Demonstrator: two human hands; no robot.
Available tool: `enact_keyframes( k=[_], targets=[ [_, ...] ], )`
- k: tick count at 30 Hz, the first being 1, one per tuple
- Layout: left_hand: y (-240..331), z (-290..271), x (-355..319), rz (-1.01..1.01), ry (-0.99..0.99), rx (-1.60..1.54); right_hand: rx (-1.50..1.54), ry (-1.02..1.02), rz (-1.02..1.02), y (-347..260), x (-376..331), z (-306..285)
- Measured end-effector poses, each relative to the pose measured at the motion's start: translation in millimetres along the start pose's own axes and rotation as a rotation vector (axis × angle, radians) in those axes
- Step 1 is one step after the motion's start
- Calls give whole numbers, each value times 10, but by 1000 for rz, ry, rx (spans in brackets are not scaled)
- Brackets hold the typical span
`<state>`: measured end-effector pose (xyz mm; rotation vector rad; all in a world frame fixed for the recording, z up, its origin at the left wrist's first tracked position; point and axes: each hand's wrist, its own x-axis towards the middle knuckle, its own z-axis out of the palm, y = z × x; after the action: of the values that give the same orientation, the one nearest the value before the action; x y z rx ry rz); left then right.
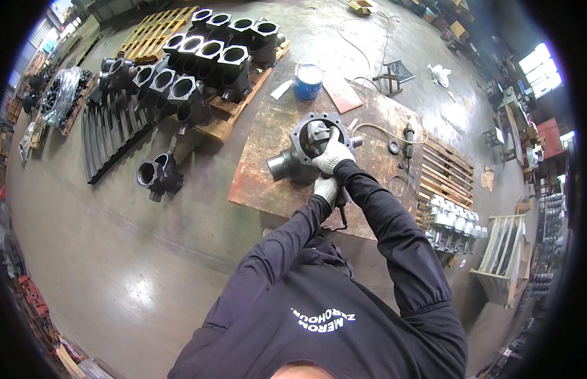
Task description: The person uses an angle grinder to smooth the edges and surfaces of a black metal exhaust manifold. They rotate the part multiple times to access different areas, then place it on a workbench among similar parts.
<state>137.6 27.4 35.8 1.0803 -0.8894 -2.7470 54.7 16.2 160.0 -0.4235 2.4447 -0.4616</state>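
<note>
A grey cast-metal housing [299, 140] with a round, bolt-holed flange lies on the worn worktable [260, 129], its opening facing up. Both my hands wear white gloves. My right hand [334, 156] reaches over the flange's near rim, fingers closed around a corded power tool whose metal head [318, 131] appears inside the opening. Closer to me, my left hand [326, 188] is closed on the tool's rear part, where a dark end and a cord show beside it. My hands hide most of the tool's body, so its exact kind is unclear.
A blue can [308, 82], a white tube [281, 90] and a reddish flat sheet [343, 95] lie beyond the housing. Another corded tool [408, 140] rests at the table's right. Similar housings [211, 54] crowd a pallet at left; one housing [159, 176] sits on the floor.
</note>
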Motion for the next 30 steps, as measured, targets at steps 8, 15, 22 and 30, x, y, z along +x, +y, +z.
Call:
enact_keyframes(
  k=[8,15,22,30],
  targets=[
    [-275,-84,-2,337,-82,396,60,152,17,177,-201,127],
    [-271,-67,-3,480,-98,548,21,231,-24,201,-218,187],
    [49,74,-237,96,-33,108,-258,150,57,122,70,133],
    [222,73,-226,18,-43,197,-109,205,-12,141,278,209]
  ],
)
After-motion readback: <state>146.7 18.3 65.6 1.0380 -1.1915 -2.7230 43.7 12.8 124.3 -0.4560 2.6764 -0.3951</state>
